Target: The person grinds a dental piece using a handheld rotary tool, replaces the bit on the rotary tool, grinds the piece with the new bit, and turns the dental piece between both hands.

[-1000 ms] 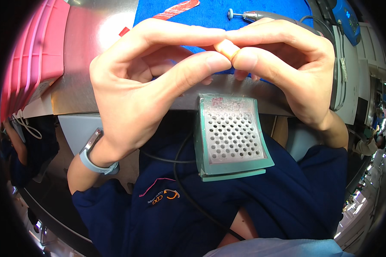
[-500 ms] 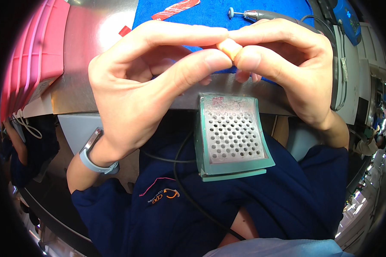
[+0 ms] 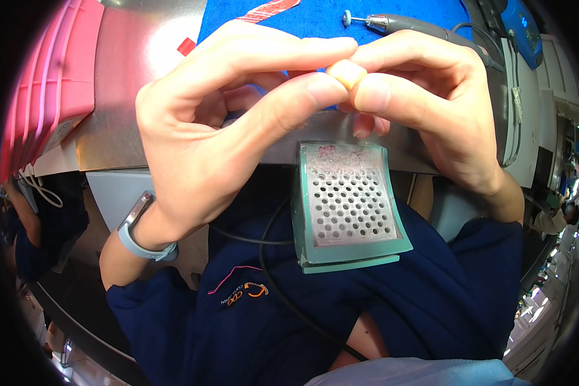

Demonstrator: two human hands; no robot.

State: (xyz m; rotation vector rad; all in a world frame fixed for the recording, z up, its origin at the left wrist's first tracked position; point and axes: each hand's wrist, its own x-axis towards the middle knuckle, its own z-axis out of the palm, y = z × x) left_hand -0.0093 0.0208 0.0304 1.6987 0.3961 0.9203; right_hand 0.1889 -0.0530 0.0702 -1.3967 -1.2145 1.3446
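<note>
Between the fingertips of both hands I hold a small pale-yellow piece, rounded and shaped much like a dental crown. My left hand pinches it from the left with thumb and index finger. From the other side, the thumb and index finger of my right hand grip it too. Fingertips cover much of its sides. It is held up over the near edge of a blue cloth. Below my hands is a green-framed box with a perforated metal plate.
Beyond my right hand lies a grey rotary handpiece with a small wheel on its tip. A blue device stands at the far right. A red striped strip, a red scrap and a pink bin are toward the left.
The pale-yellow piece has turned a little between my fingertips and shows a broader face. My left index finger has slid farther right over it; both hands keep nearly the same place.
</note>
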